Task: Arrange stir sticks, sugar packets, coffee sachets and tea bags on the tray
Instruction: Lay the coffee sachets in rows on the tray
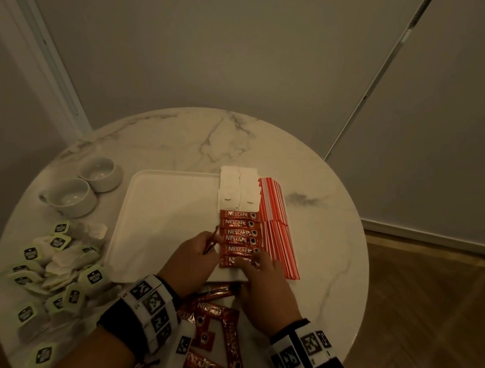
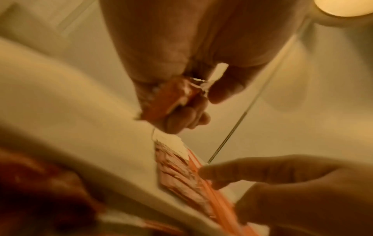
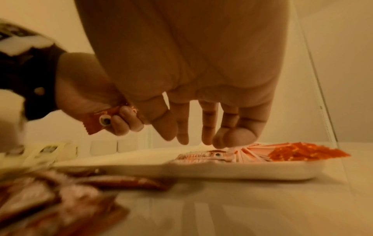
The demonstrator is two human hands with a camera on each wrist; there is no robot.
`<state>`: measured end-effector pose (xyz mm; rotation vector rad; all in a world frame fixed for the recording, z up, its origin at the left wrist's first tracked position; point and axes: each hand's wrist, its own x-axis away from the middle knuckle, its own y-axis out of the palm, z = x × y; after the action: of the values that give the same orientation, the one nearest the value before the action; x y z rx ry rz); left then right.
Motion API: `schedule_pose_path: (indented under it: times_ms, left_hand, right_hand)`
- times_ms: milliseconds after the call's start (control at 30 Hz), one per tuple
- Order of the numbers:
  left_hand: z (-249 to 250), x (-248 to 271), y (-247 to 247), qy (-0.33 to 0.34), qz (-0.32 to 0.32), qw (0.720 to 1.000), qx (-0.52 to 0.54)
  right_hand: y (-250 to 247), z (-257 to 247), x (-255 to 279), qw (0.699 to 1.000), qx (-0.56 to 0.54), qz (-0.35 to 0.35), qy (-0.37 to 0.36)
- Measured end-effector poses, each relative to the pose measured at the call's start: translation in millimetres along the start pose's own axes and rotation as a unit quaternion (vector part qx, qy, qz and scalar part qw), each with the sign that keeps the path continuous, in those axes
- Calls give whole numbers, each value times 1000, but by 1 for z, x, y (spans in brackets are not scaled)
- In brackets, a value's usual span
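Observation:
A white tray lies mid-table. Along its right side lie sugar packets, red-striped stir sticks and a column of red coffee sachets. My left hand hovers just left of that column, fingers curled round one coffee sachet, which also shows in the left wrist view. My right hand reaches down with straight fingers; their tips touch the nearest sachet of the column. Tea bags lie heaped on the table to the left.
Loose coffee sachets are scattered between my wrists at the table's near edge. Two white cups stand at the back left of the tray. The tray's left half is bare. Walls stand close behind the round table.

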<state>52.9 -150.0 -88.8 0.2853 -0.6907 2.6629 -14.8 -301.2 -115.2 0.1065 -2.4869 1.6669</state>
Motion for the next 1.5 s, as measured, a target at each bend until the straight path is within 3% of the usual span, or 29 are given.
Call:
schedule_pose_path:
  times_ms: [67, 167, 267, 333, 467, 533, 667, 700, 800, 833, 933, 1000, 1067, 1200, 1500]
  left_hand:
    - [5, -1, -1, -53, -27, 987, 152]
    - [12, 3, 1, -67, -64, 924, 370]
    - [20, 7, 5, -43, -94, 888, 447]
    - [23, 7, 6, -49, -111, 861, 493]
    - [22, 6, 6, -57, -115, 840, 527]
    - [18, 5, 5, -50, -102, 859, 499]
    - [13, 6, 8, -26, -28, 941, 337]
    - [12, 7, 8, -21, -9, 945, 325]
    - [6, 6, 6, -15, 16, 958, 287]
    - [3, 5, 4, -17, 18, 966, 259]
    - [-5, 1, 1, -17, 17, 986, 167]
    - [-11, 0, 2, -8, 12, 997, 78]
    - [-16, -2, 7, 8, 10, 999, -46]
    - [-22, -9, 16, 24, 6, 966, -257]
    - [-23, -18, 18, -4, -49, 949, -312]
  right_hand:
    - [-8, -1, 0, 996, -82, 27, 5]
    - [-23, -8, -2, 963, -266, 40, 23]
    - [-35, -17, -2, 900, -433, 33, 42]
    - [-36, -20, -4, 878, -477, 27, 32]
    - [-34, -20, -8, 899, -436, 48, 20]
    - [-36, -19, -7, 884, -464, 54, 30]
    - [-40, -14, -6, 848, -520, 60, 83]
    - [-40, -12, -6, 859, -504, 42, 82]
    - [-38, -4, -4, 935, -353, -17, 37]
    - [-38, -1, -2, 948, -317, -36, 23]
    - [-40, 13, 1, 949, -308, -66, 19]
    - [-38, 23, -1, 958, -286, -22, 32]
    - [-32, 27, -5, 970, -238, 30, 38]
    - [-12, 29, -13, 988, -137, 60, 36]
    - [-3, 29, -19, 998, -16, 40, 38]
